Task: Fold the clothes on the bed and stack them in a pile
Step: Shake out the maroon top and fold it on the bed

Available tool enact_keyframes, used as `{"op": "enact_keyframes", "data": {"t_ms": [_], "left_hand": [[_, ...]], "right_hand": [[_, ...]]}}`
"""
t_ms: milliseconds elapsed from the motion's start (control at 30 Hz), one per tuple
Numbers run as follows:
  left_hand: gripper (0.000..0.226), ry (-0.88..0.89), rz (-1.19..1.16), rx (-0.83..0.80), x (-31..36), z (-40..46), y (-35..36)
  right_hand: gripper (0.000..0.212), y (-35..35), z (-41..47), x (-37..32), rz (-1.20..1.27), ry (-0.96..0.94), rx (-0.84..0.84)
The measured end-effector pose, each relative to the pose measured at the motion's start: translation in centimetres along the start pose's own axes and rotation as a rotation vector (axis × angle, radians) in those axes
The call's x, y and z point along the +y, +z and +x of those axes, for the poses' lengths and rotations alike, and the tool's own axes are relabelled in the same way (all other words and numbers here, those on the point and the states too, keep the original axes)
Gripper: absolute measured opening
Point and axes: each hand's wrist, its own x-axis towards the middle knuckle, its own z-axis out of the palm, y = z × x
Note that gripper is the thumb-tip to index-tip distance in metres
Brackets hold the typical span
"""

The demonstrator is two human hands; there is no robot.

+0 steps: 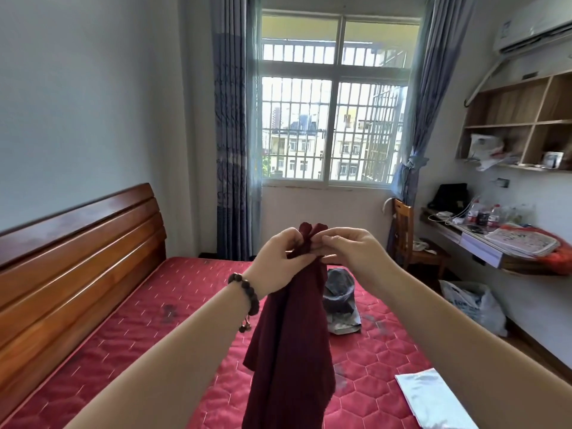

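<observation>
1. The left hand (280, 264) is raised in front of the chest, its fingers curled round the top of a dark red garment (291, 329), pinching a bunch of the cloth.
2. The right hand (349, 249) is just beside it, fingertips closed on the same top edge; the two hands almost touch, with two small tips of cloth poking up between them.
3. The dark red garment hangs straight down from both hands above the bed (154, 320), its lower part running off the bottom of the view (whether it touches the mattress cannot be told).
4. A beaded bracelet (247, 292) sits on the left wrist.
5. A dark grey garment (339, 292) lies crumpled on the red quilted mattress, towards its right edge, behind the hanging cloth.
6. A pale folded item (430, 400) lies at the mattress's near right corner.
7. The wooden headboard (77, 249) runs along the bed's left side.
8. A white plastic bag (476, 305) sits on the floor to the right of the bed, below a desk (483, 252) that carries bottles and papers.
</observation>
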Motion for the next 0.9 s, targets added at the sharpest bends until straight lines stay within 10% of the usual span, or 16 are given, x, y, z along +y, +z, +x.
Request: {"op": "enact_keyframes", "data": {"t_ms": [233,433,900], "left_hand": [[0.018,-0.125,-0.305,-0.284,0.4,0.4,-2.0],[0.026,-0.088,-0.238,-0.286,0.7,0.9,-3.0],[0.026,0.067,0.102,-0.014,-3.5,-2.9,-3.6]], "right_hand": [[0.058,-2.8,1.7,-2.3,-0.762,-0.316,-0.199],[0.028,-2.5,3.2,-4.1,-0.75,-0.121,-0.483],[0.014,-0.8,4.2,-4.0,-0.765,-0.146,-0.252]]}}
